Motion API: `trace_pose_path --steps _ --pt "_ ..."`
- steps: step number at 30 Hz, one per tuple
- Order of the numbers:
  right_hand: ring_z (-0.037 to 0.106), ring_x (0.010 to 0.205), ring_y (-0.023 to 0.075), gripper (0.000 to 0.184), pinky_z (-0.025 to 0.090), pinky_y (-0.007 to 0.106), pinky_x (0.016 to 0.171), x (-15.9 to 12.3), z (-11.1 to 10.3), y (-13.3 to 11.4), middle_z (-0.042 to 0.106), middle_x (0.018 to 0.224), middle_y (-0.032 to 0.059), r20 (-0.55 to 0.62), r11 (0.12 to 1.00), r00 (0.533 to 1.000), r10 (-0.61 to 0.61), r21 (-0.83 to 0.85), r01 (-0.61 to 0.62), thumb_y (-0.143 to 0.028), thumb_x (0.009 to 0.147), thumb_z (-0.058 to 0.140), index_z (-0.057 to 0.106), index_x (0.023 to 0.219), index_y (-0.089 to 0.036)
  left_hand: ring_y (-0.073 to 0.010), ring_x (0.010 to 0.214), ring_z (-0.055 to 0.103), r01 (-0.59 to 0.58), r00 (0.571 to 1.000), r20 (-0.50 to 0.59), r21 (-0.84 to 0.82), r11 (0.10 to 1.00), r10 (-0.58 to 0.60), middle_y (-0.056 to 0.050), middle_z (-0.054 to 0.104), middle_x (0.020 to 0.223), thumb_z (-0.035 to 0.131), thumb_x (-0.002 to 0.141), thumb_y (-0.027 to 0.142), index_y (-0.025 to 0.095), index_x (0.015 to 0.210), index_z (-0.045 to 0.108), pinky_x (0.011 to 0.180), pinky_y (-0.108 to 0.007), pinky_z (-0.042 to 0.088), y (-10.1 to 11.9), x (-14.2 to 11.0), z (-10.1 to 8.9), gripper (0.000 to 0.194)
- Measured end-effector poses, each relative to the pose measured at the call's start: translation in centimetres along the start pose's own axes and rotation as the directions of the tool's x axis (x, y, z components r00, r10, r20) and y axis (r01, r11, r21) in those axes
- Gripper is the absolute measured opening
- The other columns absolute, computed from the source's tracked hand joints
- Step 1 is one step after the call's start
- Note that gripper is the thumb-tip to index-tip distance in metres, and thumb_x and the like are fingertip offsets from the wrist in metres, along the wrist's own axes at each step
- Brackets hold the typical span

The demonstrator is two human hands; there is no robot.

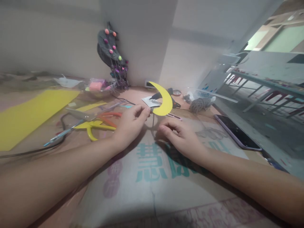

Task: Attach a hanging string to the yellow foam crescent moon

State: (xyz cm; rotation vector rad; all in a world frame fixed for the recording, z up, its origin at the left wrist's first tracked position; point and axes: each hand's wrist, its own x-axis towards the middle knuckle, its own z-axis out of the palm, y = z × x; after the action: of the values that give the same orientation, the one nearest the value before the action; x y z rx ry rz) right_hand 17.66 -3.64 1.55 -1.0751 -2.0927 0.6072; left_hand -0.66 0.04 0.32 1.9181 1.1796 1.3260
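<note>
My left hand (133, 123) pinches the lower tip of a yellow crescent moon cutout (166, 103), which points up and away from me. A dark bit at that tip, by my fingers, looks like grey yarn. From there a strand of grey yarn (153, 122) hangs down and curves toward my right hand (181, 136). That hand is closed, thumb against curled fingers, low over the printed sheet and apart from the crescent; its fingers seem to hold the strand, partly hidden. Beyond the crescent lies a dark glue gun (155, 95) on a white piece, partly covered by the cutout.
Yellow-handled scissors (93, 126), orange-handled scissors (111, 115) and a yellow sheet (30, 117) lie left. A grey yarn ball (200, 104) and a phone (237, 131) are right. A grey moon ornament with pompoms (106, 47) leans on the wall. Printed sheeting (133, 202) covers the front.
</note>
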Motion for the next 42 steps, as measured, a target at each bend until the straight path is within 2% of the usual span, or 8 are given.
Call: trace_pose_path --steps 7,13,16,20,25,29,34,42 --pt "0.059 0.069 0.0098 0.032 0.052 0.028 0.063 0.3 1.4 1.2 0.057 0.127 0.0102 0.018 0.899 0.986 0.168 0.408 -0.16 -0.023 0.091 0.052 0.044 0.122 -0.022 -0.0146 0.079 0.059 -0.054 0.996 0.064 -0.011 0.998 0.055 0.0 0.065 0.081 0.047 0.095 0.033 0.016 0.082 0.062 0.072 -0.024 0.043 0.2 -0.2 0.2 0.026" --pt "0.054 0.057 0.0099 0.013 0.046 0.024 0.054 0.5 1.4 1.1 0.06 0.072 -0.0026 0.125 0.825 0.964 0.236 0.498 -0.267 -0.024 0.092 0.049 0.048 0.105 -0.019 -0.0153 0.076 0.059 -0.122 0.986 0.127 0.082 0.989 0.111 0.0 0.065 0.077 0.048 0.092 0.028 0.017 0.076 0.063 0.073 -0.025 0.042 0.5 -0.3 0.2 0.025" --pt "0.045 0.049 0.0092 0.014 0.039 0.023 0.049 0.6 1.3 1.2 0.05 0.059 -0.0063 0.144 0.883 0.961 0.235 0.382 -0.273 -0.027 0.096 0.043 0.054 0.097 -0.018 -0.0157 0.076 0.058 -0.126 0.988 0.101 0.112 0.986 0.115 0.0 0.065 0.074 0.048 0.091 0.027 0.018 0.072 0.062 0.074 -0.026 0.042 0.7 -0.4 0.2 0.025" --pt "0.055 0.069 0.0141 0.02 0.043 0.028 0.065 0.3 1.0 1.2 0.063 0.076 0.0024 0.115 0.992 0.993 0.012 -0.128 0.003 -0.022 0.096 0.044 0.059 0.085 -0.017 -0.0154 0.074 0.057 -0.121 0.986 0.129 0.112 0.986 0.107 0.0 0.064 0.073 0.049 0.089 0.025 0.018 0.069 0.061 0.072 -0.026 0.041 0.7 -0.5 0.2 0.025" --pt "0.053 0.069 0.0181 0.025 0.037 0.031 0.062 -0.4 -0.1 0.4 0.064 0.078 0.0091 0.29 0.68 0.922 -0.256 -0.624 0.385 -0.019 0.096 0.041 0.063 0.085 -0.014 -0.0165 0.075 0.057 -0.11 0.963 0.259 0.14 0.984 0.07 0.0 0.064 0.074 0.05 0.088 0.028 0.018 0.07 0.061 0.069 -0.027 0.041 0.2 -0.5 0.5 0.023" --pt "0.049 0.066 0.017 0.028 0.032 0.03 0.058 -0.3 -1.5 -0.4 0.061 0.073 0.0065 0.305 0.527 0.863 -0.403 -0.693 0.491 -0.019 0.097 0.04 0.064 0.084 -0.015 -0.0161 0.071 0.056 -0.126 0.93 0.361 0.134 0.983 0.07 0.0 0.062 0.071 0.049 0.086 0.027 0.017 0.07 0.061 0.064 -0.027 0.04 0.0 -0.3 0.7 0.022" --pt "0.053 0.071 0.0179 0.027 0.034 0.03 0.061 0.5 -3.0 0.0 0.062 0.076 0.0069 0.223 0.549 0.872 -0.437 -0.701 0.454 -0.023 0.098 0.042 0.067 0.089 -0.015 -0.0135 0.064 0.053 -0.157 0.868 0.485 0.059 0.986 0.109 0.001 0.06 0.068 0.047 0.088 0.028 0.017 0.071 0.062 0.057 -0.025 0.036 -0.1 -0.5 0.6 0.025" --pt "0.06 0.075 0.0174 0.021 0.038 0.027 0.061 1.8 -4.5 1.0 0.069 0.082 0.0062 0.108 0.627 0.918 -0.382 -0.699 0.344 -0.019 0.093 0.05 0.069 0.083 -0.017 -0.013 0.068 0.055 -0.067 0.883 0.467 0.035 0.997 0.042 0.001 0.061 0.073 0.048 0.09 0.03 0.017 0.073 0.06 0.061 -0.023 0.039 -0.1 -0.3 0.4 0.025"
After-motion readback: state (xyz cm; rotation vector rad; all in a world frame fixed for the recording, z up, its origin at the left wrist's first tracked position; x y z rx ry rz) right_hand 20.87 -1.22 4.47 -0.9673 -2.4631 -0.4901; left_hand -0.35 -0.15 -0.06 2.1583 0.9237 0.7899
